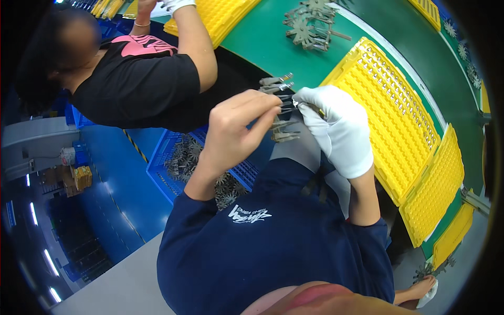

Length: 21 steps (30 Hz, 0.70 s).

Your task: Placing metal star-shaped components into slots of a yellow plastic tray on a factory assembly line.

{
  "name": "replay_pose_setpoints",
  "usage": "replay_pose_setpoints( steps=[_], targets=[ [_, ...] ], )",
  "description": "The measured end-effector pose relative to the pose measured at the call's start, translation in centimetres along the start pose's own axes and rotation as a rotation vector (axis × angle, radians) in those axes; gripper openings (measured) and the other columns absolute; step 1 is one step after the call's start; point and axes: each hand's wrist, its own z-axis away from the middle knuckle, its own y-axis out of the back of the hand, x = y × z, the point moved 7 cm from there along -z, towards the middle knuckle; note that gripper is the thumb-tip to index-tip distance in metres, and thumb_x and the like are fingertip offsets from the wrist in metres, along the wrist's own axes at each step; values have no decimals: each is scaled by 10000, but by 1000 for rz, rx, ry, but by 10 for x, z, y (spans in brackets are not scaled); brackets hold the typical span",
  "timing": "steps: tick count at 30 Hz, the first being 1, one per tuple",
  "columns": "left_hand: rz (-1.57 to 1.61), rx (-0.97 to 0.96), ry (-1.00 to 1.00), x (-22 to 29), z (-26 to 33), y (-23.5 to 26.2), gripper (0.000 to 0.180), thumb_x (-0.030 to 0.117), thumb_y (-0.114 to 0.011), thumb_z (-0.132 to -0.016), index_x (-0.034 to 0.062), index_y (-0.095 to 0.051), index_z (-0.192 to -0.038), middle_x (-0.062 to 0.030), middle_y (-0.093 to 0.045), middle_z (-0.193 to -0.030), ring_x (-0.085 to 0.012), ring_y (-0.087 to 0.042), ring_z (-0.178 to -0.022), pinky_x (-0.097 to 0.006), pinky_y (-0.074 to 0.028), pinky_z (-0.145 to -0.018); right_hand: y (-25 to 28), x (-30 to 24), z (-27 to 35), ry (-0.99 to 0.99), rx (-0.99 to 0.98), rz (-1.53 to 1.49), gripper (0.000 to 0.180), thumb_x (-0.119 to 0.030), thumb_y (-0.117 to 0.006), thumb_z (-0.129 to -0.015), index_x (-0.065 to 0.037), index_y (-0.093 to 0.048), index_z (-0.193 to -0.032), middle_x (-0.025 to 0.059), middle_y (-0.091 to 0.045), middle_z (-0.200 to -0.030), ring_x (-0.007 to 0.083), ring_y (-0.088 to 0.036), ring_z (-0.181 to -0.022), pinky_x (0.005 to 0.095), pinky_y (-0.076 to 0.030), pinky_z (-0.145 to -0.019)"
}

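Green tabletop (254,46) edge alongside, the left hand (236,126) should steady the metal rack (284,126) it grips while the gloved right hand (338,126) lightly pinches a small piece (295,104)

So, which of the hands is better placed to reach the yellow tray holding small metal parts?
Probably the right hand: it's nearer the yellow tray. The bare left hand is farther off and seems to be holding the grey pronged piece.
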Motion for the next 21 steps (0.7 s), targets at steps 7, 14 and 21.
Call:
replay_pose_setpoints(
  steps=[7,14,21],
  targets=[
    [37,-2,-33,3,4,-6,118,-41,-719,-815,-27,-717,-933,-143,-700,-828,-257,-692,-725,-323,-539,-646,3,0,2,-31,-55,12,137,-29,-721,-843,-49,-701,-976,132,-667,-865,329,-661,-818,385,-524,-745],
    [2,-21,-62,1,5,-8,101,-19,-710,-833,-25,-720,-933,-134,-703,-830,-258,-691,-741,-327,-542,-660,-1,-1,2,-18,-89,-13,167,-7,-728,-829,-48,-699,-988,131,-674,-874,319,-668,-828,380,-528,-757],
    [0,-18,-64,1,3,-6,101,-11,-706,-838,-27,-721,-937,-133,-709,-850,-261,-700,-768,-329,-553,-682,1,2,-1,-19,-62,3,191,-4,-733,-819,-63,-693,-996,124,-673,-884,319,-665,-829,382,-526,-756]
  ],
)
